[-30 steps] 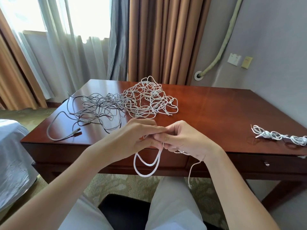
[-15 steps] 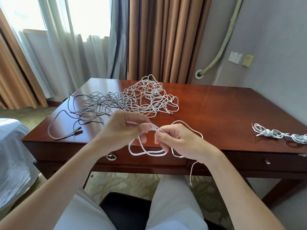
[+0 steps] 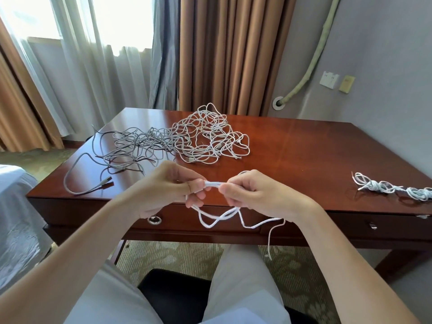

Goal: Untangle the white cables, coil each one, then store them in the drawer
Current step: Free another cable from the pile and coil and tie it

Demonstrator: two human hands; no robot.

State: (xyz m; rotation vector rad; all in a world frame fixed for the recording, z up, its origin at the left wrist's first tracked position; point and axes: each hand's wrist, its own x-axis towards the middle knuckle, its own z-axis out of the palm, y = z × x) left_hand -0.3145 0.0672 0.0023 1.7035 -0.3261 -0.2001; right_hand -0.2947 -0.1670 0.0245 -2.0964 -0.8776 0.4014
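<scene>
Both hands (image 3: 210, 192) pinching one unlabelled white cable (image 3: 224, 218) above desk (image 3: 315, 160).

White cable (image 3: 224, 218), red-brown desk (image 3: 304, 148)

Setting: hotel-style bedroom, seen from a seat at a writing desk.
- Polished red-brown wooden desk (image 3: 327, 155) with a ring-pull drawer (image 3: 154, 220) in its front.
- Floor-length tan drapes (image 3: 233, 54) over sheer white curtains (image 3: 93, 66) at a bright window.
- Corner of a bed in white linen (image 3: 14, 206) at left.
- Patterned green-beige carpet (image 3: 187, 256).
- Grey wall carrying a white socket plate (image 3: 329, 78), a yellowish plate (image 3: 347, 83), and a wrapped pipe (image 3: 311, 64) entering a wall port.
</scene>
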